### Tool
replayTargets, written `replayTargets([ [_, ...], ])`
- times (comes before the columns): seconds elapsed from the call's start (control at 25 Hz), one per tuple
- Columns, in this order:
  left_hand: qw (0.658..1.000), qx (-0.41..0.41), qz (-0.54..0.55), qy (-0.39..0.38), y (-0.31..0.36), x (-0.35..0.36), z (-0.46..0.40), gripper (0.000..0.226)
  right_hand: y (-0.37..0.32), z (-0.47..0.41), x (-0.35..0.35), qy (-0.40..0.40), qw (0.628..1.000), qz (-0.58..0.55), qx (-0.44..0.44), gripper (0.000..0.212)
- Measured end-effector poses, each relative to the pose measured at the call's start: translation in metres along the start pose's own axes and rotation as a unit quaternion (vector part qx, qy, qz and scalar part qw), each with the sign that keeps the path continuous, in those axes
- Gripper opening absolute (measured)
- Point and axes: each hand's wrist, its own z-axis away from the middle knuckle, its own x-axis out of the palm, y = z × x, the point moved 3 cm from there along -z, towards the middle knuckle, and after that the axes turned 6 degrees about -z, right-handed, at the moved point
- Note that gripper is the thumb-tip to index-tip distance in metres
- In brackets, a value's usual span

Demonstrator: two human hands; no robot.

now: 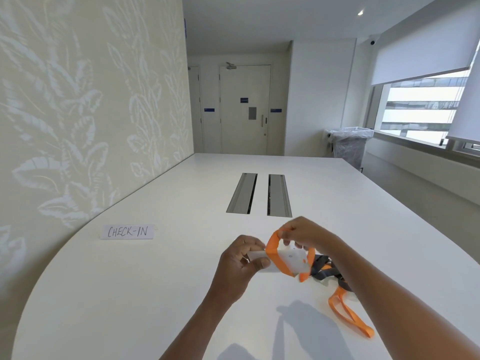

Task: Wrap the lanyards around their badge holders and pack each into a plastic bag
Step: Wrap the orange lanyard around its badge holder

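Observation:
My left hand (240, 263) grips the left end of a white badge holder (292, 261) held above the table. An orange lanyard (272, 249) loops over the holder. My right hand (302, 233) pinches the top of that orange loop just above the holder. The rest of the orange strap (349, 317) trails down onto the table to the right. A dark grey lanyard (324, 268) lies bunched on the table behind the holder, partly hidden by my right forearm. No plastic bag shows.
A paper sign reading CHECK-IN (127, 231) lies at the left of the white table (155, 281). Two grey cable hatches (259, 194) sit mid-table. A patterned wall runs along the left edge. A bagged bin (349, 145) stands beyond the far right corner.

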Motion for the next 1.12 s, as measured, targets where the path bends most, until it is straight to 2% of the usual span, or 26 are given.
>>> replayTargets([
  [0.08, 1.000, -0.001, 0.017, 0.014, 0.006, -0.003, -0.006, 0.017, 0.018, 0.009, 0.019, -0.042, 0.997, -0.067, 0.014, 0.018],
  [0.2, 0.999, 0.000, 0.006, 0.031, 0.009, -0.010, -0.016, 0.020, 0.043, 0.021, 0.052, -0.071, 0.978, -0.195, 0.034, 0.035],
  [0.28, 0.999, -0.020, -0.005, 0.031, 0.009, -0.016, -0.021, 0.021, 0.057, 0.025, 0.073, -0.095, 0.960, -0.263, 0.028, 0.028],
  [0.36, 0.999, -0.029, -0.020, 0.039, 0.009, -0.022, -0.026, 0.020, 0.066, 0.029, 0.090, -0.099, 0.959, -0.266, 0.012, 0.025],
  [0.4, 0.998, -0.029, -0.029, 0.045, 0.010, -0.025, -0.028, 0.021, 0.068, 0.031, 0.095, -0.084, 0.963, -0.256, -0.004, 0.022],
  [0.52, 0.996, -0.022, -0.057, 0.058, 0.013, -0.031, -0.033, 0.029, 0.060, 0.036, 0.100, 0.031, 0.981, -0.180, -0.062, 0.040],
  [0.64, 0.993, -0.022, -0.095, 0.068, 0.016, -0.032, -0.036, 0.039, 0.032, 0.044, 0.103, 0.130, 0.972, -0.137, -0.137, 0.049],
  [0.8, 0.991, -0.025, -0.109, 0.079, 0.019, -0.033, -0.037, 0.035, 0.000, 0.054, 0.119, 0.137, 0.946, -0.228, -0.186, 0.027],
  [0.92, 0.988, -0.025, -0.122, 0.088, 0.018, -0.039, -0.037, 0.030, -0.009, 0.061, 0.120, 0.140, 0.921, -0.318, -0.176, 0.034],
  [1.0, 0.988, -0.021, -0.126, 0.088, 0.017, -0.041, -0.037, 0.030, -0.009, 0.063, 0.121, 0.136, 0.920, -0.332, -0.159, 0.033],
  [1.12, 0.988, -0.026, -0.130, 0.083, 0.017, -0.041, -0.036, 0.039, -0.007, 0.064, 0.125, 0.153, 0.933, -0.297, -0.133, 0.014],
])
